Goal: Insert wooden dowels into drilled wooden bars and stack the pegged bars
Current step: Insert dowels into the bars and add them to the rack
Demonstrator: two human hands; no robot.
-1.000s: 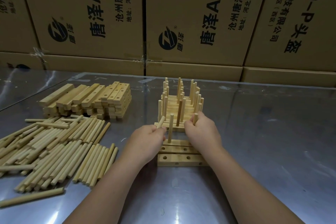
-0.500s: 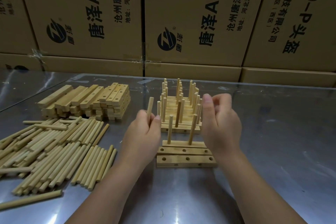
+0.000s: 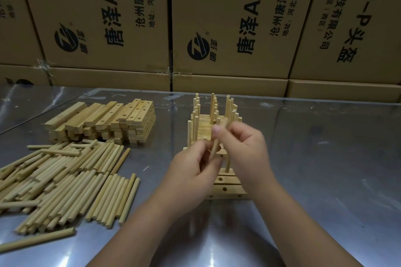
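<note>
Where the two hands meet above the near bars, a single dowel (image 3: pixel 215 144) is held between them. The left hand (image 3: pixel 191 171) curls its fingers round the lower end. The right hand (image 3: pixel 245 149) pinches the upper part between thumb and curled fingers, though motion blur softens both grips. The dowel's long axis stands steeply, with its upper end leaning to the right and its lower end pointing down toward the bars.

Directly beneath lie flat drilled bars (image 3: pixel 232 188), side by side, their long axes running left to right. An upright peg (image 3: pixel 227 165) stands in the rear one, just beside the right hand. Behind the hands rises the stack of pegged bars (image 3: pixel 202 124), its pegs all vertical.

To the left, well apart, sits a pile of unpegged bars (image 3: pixel 104 121). Nearer the viewer is a bed of loose dowels (image 3: pixel 65 180), lying mostly parallel, with one stray dowel (image 3: pixel 36 240) at the near left corner.

Everything rests on a metal table (image 3: pixel 325 158), which is grey, scuffed and reflective. Cardboard cartons (image 3: pixel 227 28) printed with black characters and a round logo stand stacked along the table's far side and close off the background.
</note>
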